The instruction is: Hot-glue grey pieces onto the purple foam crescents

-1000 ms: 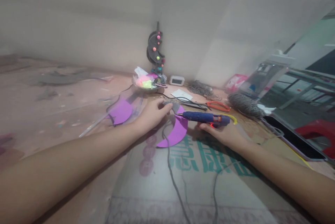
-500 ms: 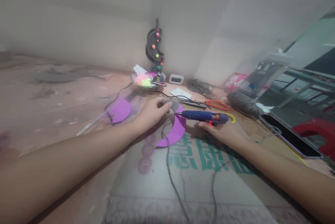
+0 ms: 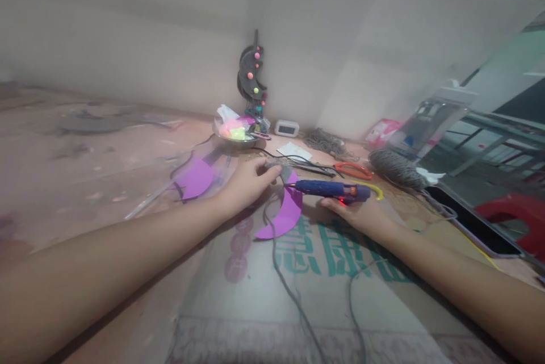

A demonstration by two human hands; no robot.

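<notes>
A purple crescent [image 3: 290,210] has grey yarn wrapped over its upper end, where my left hand [image 3: 251,182] pinches it. My right hand [image 3: 360,210] grips a blue glue gun [image 3: 326,188] with a small red light on it. The gun's nozzle touches or nearly touches the crescent just below the wrapped part. A loose grey yarn strand [image 3: 283,290] runs from the crescent down over the printed board [image 3: 238,318]. Another purple piece [image 3: 196,178] lies left of my left hand, beside a clear stick.
Behind my hands are a bowl [image 3: 238,141] of coloured bits, a decorated grey crescent [image 3: 249,74], a small white clock [image 3: 286,128] and orange-handled scissors [image 3: 353,170]. A yarn ball [image 3: 395,168] and a phone [image 3: 477,222] lie at right.
The loose yarn strands on the board have shifted slightly to the right at their lower ends. The glue gun's rear has moved very slightly left; my left hand stays in place.
</notes>
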